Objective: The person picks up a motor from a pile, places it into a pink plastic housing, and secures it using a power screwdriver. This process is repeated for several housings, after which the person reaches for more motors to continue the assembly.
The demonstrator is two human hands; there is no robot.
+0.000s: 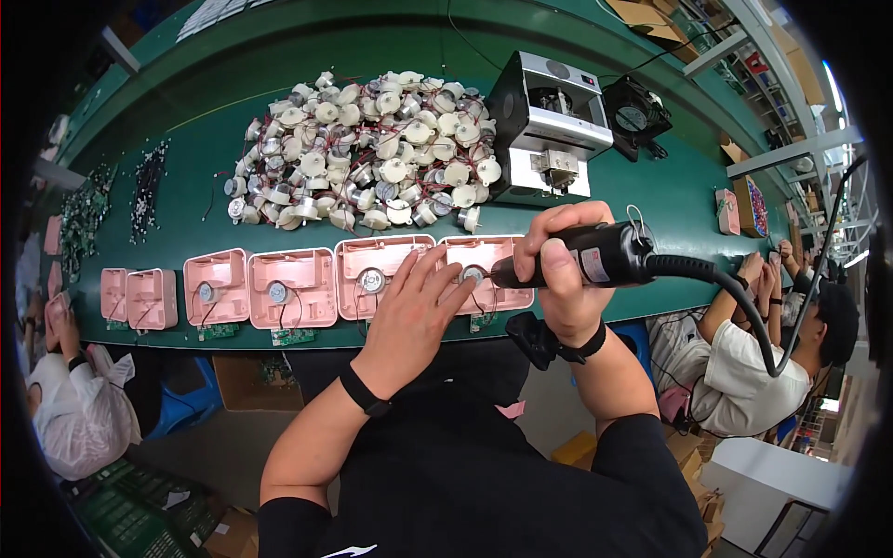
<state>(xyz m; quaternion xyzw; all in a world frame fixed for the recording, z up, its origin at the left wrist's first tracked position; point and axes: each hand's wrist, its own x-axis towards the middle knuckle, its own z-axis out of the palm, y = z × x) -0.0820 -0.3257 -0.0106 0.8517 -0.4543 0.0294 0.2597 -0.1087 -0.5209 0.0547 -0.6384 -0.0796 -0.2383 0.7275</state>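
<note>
My right hand [566, 279] is wrapped round a black electric screwdriver [614, 257], held sideways with its nose pointing left. The tip reaches into a pink plastic housing [465, 249], close to a round silver motor [473, 274] seated inside. My left hand [409, 312] lies open across this housing and its left neighbour [363, 249], fingers stretched and index fingertip near the motor. A second motor [372, 281] sits in that neighbour housing, just left of my fingers. Whether the bit touches a screw cannot be made out.
More pink housings [319, 261] stand in a row to the left, some with green circuit boards [294, 336]. Behind is a big heap of white-capped motors [363, 149]. A silver-black machine [551, 126] and a fan [636, 116] stand back right. Co-workers sit at both sides.
</note>
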